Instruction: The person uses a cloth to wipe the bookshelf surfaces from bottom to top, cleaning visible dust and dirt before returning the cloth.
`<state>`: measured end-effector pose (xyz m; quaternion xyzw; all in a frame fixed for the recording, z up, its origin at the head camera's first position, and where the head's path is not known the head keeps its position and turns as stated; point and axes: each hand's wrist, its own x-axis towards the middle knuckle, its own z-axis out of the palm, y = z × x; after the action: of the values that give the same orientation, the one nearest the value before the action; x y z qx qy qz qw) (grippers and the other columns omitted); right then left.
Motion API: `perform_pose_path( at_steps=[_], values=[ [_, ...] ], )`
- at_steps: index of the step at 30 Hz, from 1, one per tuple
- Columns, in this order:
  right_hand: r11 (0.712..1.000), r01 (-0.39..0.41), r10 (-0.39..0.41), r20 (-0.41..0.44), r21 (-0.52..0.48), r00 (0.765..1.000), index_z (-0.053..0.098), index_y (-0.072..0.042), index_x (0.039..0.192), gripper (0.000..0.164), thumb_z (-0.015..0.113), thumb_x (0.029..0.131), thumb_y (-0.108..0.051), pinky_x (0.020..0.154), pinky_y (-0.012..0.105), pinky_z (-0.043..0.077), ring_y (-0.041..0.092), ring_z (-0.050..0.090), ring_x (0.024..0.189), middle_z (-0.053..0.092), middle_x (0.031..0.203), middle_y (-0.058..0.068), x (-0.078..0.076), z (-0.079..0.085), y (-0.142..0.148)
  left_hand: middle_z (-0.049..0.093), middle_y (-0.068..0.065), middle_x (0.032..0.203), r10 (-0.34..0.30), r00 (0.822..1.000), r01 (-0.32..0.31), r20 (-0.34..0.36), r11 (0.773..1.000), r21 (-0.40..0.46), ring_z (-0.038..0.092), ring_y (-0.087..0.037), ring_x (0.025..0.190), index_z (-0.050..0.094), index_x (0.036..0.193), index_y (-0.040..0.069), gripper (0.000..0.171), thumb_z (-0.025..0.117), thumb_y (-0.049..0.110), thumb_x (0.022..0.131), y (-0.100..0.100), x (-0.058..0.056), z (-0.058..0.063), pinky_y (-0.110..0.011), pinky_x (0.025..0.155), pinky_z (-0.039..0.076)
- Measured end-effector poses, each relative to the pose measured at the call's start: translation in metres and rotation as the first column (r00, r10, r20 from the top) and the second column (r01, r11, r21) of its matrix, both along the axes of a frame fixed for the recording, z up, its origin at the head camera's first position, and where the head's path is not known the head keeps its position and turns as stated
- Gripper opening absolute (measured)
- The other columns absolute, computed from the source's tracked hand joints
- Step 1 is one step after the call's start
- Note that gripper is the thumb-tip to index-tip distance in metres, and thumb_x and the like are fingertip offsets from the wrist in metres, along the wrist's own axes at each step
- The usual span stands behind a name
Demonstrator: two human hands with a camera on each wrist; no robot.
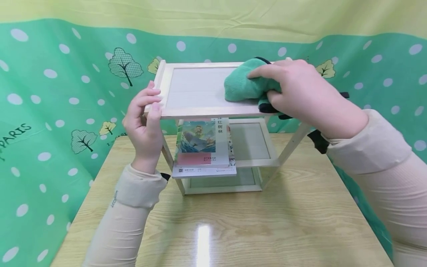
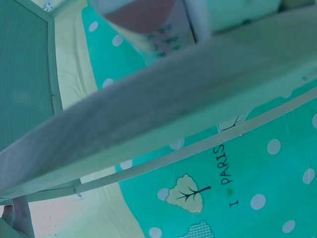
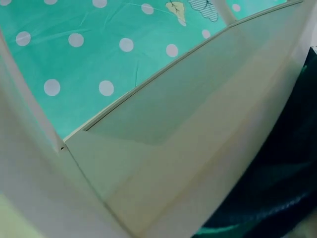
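Observation:
A white wooden shelf rack (image 1: 200,111) with three tiers stands on the table. My left hand (image 1: 145,122) grips the left end of its top tier, thumb at the front corner and fingers along the side rail. A bunched green cloth (image 1: 245,83) with black edging lies on the right part of the top panel. My right hand (image 1: 300,92) holds that cloth against the panel, its palm side hidden. In the right wrist view, dark cloth (image 3: 267,173) fills the right edge. Only fingers (image 2: 21,218) of the left hand show at the lower left in the left wrist view.
Books (image 1: 203,144) lie stacked on the left of the middle tier, jutting over its front edge. The wood-grain table (image 1: 250,226) extends in front of the rack. A green and yellow curtain (image 1: 60,100) with white dots and trees hangs behind and beside the table.

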<state>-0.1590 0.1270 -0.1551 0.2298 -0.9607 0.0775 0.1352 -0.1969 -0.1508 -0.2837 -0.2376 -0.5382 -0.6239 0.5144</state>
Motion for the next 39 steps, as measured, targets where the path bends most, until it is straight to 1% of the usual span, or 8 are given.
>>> perform_pose_path(
  at_steps=[5,13,18,21,27,32,34,39],
  values=[
    [1.0,0.011,-0.011,0.002,-0.001,1.0,0.058,-0.02,0.138,0.057,0.043,0.086,0.0,0.082,0.047,0.046,0.034,0.054,0.106,0.059,0.134,0.016,-0.001,0.0,0.004,0.071,0.006,0.097,0.006,1.0,-0.006,-0.003,1.0,0.003,0.066,-0.033,0.115,0.058,0.087,-0.019,0.035,0.055,0.015,0.08,0.0,-0.001,0.0,-0.047,0.111,0.049],
    [0.997,0.079,-0.079,-0.019,-0.001,0.997,0.056,-0.017,0.14,0.059,0.045,0.084,-0.002,0.082,0.047,0.047,0.034,0.056,0.104,0.061,0.128,0.017,0.0,0.001,0.008,0.071,0.006,0.098,0.012,1.0,-0.012,0.001,1.0,-0.008,0.065,-0.034,0.117,0.059,0.086,-0.018,0.036,0.055,0.017,0.08,0.001,-0.001,-0.001,-0.047,0.11,0.049],
    [0.992,0.123,-0.122,-0.041,0.024,0.992,0.058,-0.015,0.137,0.058,0.048,0.082,-0.001,0.074,0.045,0.048,0.035,0.058,0.097,0.063,0.119,0.018,-0.001,0.002,0.009,0.071,0.005,0.099,0.018,1.0,-0.018,0.009,1.0,-0.014,0.065,-0.034,0.117,0.06,0.087,-0.018,0.037,0.055,0.018,0.08,0.002,-0.002,-0.001,-0.046,0.11,0.05],
    [0.989,0.139,-0.137,-0.037,0.048,0.99,0.057,-0.014,0.137,0.058,0.049,0.081,-0.001,0.072,0.047,0.048,0.037,0.057,0.096,0.063,0.116,0.019,-0.004,0.002,0.008,0.071,0.005,0.099,0.021,1.0,-0.021,0.013,1.0,-0.013,0.065,-0.034,0.117,0.06,0.087,-0.018,0.037,0.055,0.018,0.08,0.002,-0.002,0.0,-0.046,0.11,0.05],
    [0.991,0.12,-0.119,-0.024,0.059,0.993,0.054,-0.014,0.139,0.054,0.052,0.086,-0.006,0.076,0.049,0.049,0.038,0.057,0.098,0.063,0.118,0.021,-0.008,0.001,0.008,0.071,0.006,0.1,0.019,0.999,-0.019,0.026,1.0,-0.018,0.065,-0.033,0.119,0.06,0.088,-0.018,0.037,0.055,0.018,0.081,0.002,-0.003,0.0,-0.045,0.11,0.05],
    [0.994,0.064,-0.058,-0.07,0.083,0.996,0.054,-0.012,0.138,0.052,0.05,0.087,-0.006,0.065,0.042,0.046,0.035,0.056,0.085,0.063,0.109,0.021,-0.011,-0.004,0.008,0.071,0.006,0.1,0.017,0.999,-0.016,0.032,1.0,-0.011,0.064,-0.033,0.119,0.06,0.088,-0.018,0.036,0.055,0.017,0.081,0.001,-0.005,0.001,-0.044,0.111,0.049],
    [0.995,0.044,-0.037,-0.083,0.084,0.996,0.054,-0.011,0.138,0.051,0.05,0.088,-0.006,0.063,0.041,0.045,0.034,0.055,0.083,0.062,0.108,0.021,-0.012,-0.005,0.007,0.071,0.006,0.1,0.018,0.999,-0.018,0.034,1.0,-0.004,0.064,-0.033,0.119,0.06,0.088,-0.018,0.036,0.055,0.017,0.081,0.0,-0.005,0.001,-0.044,0.111,0.05],
    [0.998,0.035,-0.031,-0.06,0.061,0.998,0.054,-0.013,0.14,0.051,0.052,0.089,-0.008,0.068,0.045,0.048,0.036,0.057,0.09,0.062,0.116,0.021,-0.013,-0.005,0.007,0.071,0.006,0.099,0.02,0.999,-0.02,0.039,1.0,0.002,0.065,-0.032,0.119,0.06,0.087,-0.018,0.036,0.054,0.017,0.081,0.0,-0.004,0.002,-0.044,0.11,0.05]
  ],
)
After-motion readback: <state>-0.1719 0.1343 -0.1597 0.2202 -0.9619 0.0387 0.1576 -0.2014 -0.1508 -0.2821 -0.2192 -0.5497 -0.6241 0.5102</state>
